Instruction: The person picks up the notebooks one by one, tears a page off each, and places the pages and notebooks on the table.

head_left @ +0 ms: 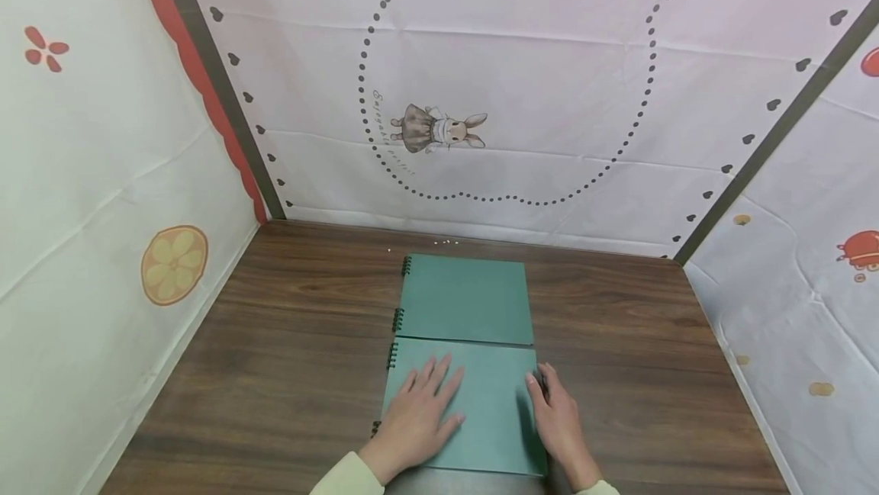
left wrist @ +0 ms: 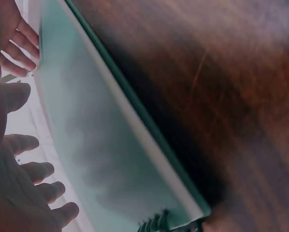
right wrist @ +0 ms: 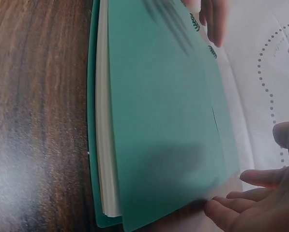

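A green spiral-bound notebook lies closed near the front of the table, its dark wire coils along the left side. My left hand is spread flat over the left part of its cover. A blurred shadow of that hand falls on the cover in the left wrist view. At the notebook's right edge is my right hand, thumb towards the cover and fingers loosely extended beside it. White page edges show between the covers in the right wrist view. A second green notebook lies directly beyond the first, also closed.
The dark wooden table extends on both sides of the notebooks. Small white bits lie near its back edge. Printed white cloth with a rabbit figure stands behind, and similar cloth walls close in the left and right sides.
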Demonstrator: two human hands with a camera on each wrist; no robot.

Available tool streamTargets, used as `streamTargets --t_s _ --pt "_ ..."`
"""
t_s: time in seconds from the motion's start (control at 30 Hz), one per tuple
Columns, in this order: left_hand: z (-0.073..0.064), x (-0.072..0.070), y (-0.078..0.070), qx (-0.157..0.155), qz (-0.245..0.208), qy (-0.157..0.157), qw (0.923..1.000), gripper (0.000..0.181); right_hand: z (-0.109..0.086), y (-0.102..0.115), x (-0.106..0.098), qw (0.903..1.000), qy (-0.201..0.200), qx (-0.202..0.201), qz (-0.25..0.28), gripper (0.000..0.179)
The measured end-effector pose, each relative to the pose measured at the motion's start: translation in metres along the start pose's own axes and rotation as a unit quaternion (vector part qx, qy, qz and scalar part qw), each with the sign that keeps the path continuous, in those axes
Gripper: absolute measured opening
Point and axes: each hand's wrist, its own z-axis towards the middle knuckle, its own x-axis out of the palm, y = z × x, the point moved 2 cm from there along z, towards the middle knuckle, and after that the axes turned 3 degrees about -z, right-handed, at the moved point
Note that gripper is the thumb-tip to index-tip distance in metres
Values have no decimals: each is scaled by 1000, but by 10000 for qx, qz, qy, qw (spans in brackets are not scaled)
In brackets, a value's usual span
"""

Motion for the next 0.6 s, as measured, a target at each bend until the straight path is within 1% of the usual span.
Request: streamTargets --t_s 0.13,0.27,0.4,0.53,0.6 --pt "-2 4 -1 -14 -61 246 9997 64 -1 0 2 10000 19 10 87 60" --pt "-4 8 -1 45 -70 387 9992 65 -2 0 3 9999 6 -35 156 61" --pt "-6 13 -1 155 -45 434 9989 69 -2 0 4 9998 20 -13 202 61" --pt "-9 18 -3 319 -65 389 9987 75 -3 1 4 9995 28 71 296 67" --pt "-11 20 -3 362 -81 423 9984 78 -3 1 4 9994 29 85 347 69"
